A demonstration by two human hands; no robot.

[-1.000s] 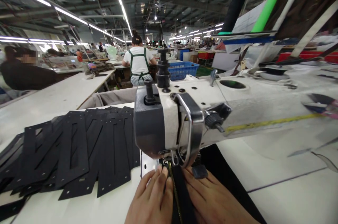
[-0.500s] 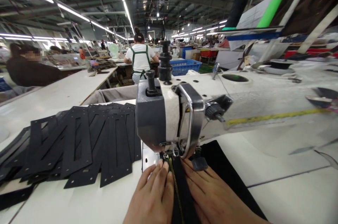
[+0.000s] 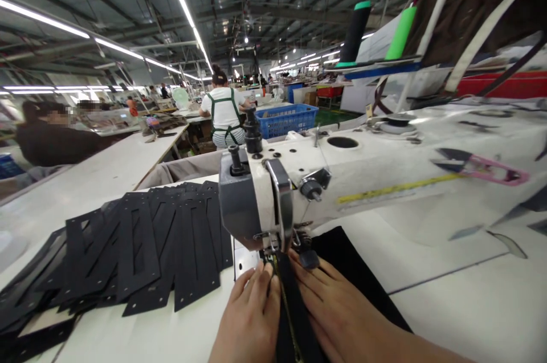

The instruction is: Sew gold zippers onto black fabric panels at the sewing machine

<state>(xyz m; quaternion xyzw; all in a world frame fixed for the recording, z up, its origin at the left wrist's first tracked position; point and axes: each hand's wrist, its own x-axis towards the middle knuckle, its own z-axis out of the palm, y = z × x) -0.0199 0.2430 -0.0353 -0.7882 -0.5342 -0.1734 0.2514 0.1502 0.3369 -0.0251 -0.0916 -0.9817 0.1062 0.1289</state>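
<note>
My left hand [image 3: 252, 311] and right hand [image 3: 342, 300] press flat, fingers extended, on zippered black cloth [image 3: 293, 294] below the sewing head [image 3: 243, 198]. White tabletop [image 3: 470, 306] borders its right edge; black panels [image 3: 141, 249] stop left of me; 1 blue basket [image 3: 286, 119] sits beyond.

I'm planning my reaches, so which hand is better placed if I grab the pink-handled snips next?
Probably your right hand: it lies on the same side of the gold-toothed zipper as the pink-handled snips. Your left hand is across the zipper, farther from them.
</note>
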